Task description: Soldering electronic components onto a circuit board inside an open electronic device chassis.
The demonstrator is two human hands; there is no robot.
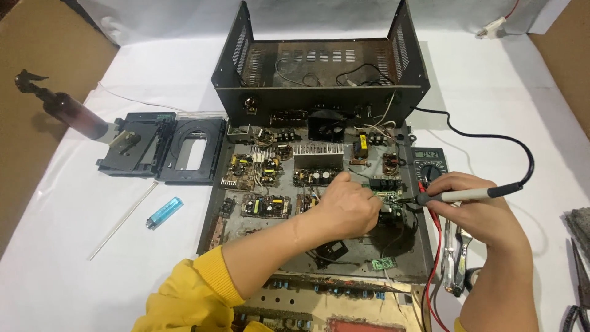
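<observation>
My right hand (pixel 470 206) grips a grey soldering iron (pixel 467 195) like a pen, its tip resting on a small green circuit board (pixel 386 193). My left hand (pixel 347 206) pinches that board at its left edge with closed fingers. The board sits over the right part of an opened chassis tray (pixel 212 215) filled with several small circuit boards, capacitors and a finned heatsink (pixel 318 149). The iron's black cable (pixel 516 147) loops away to the back right. Yellow sleeves cover both my forearms.
A black perforated metal cover (pixel 319 74) stands behind the tray. A digital multimeter (pixel 428 161) with red leads lies right of the board. Left lie a black disc-drive mechanism (pixel 163 147), brown spray bottle (pixel 67 110), blue lighter (pixel 165 213) and thin rod (pixel 123 220). Screwdrivers (pixel 455 258) and pliers (pixel 579 283) lie right.
</observation>
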